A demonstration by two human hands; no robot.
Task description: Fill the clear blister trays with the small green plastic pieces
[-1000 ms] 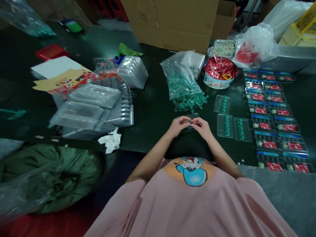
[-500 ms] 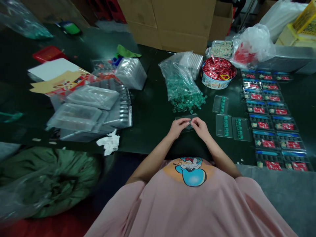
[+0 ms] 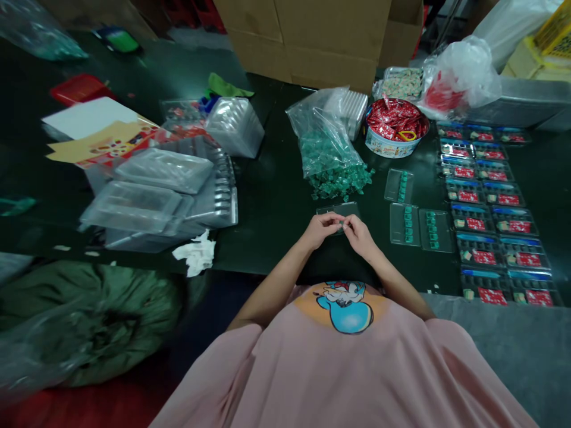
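My left hand (image 3: 322,229) and my right hand (image 3: 359,236) meet at the fingertips, both closed in a pinch. Between them is a small green translucent plastic piece, mostly covered by the fingers. Just beneath lies a clear plastic tray (image 3: 350,208), its far edge showing past my hands. Beyond it, a heap of similar green pieces (image 3: 341,182) spills from a clear plastic bag (image 3: 328,139). To the right of my hands are three clear trays, each with a row of green pieces: one farther back (image 3: 399,185), and two side by side, the left one (image 3: 404,224) and the right one (image 3: 436,230).
A round tin (image 3: 392,146) of red packets stands behind the trays. Filled blister trays (image 3: 479,223) line the right side. Stacked clear plastic trays (image 3: 156,196) and a crumpled white tissue (image 3: 197,254) lie left. A cardboard box (image 3: 307,38) stands at the back.
My hands stay together over the tray; the fingers have shifted slightly and cover more of the green piece. The whole view has moved a little.
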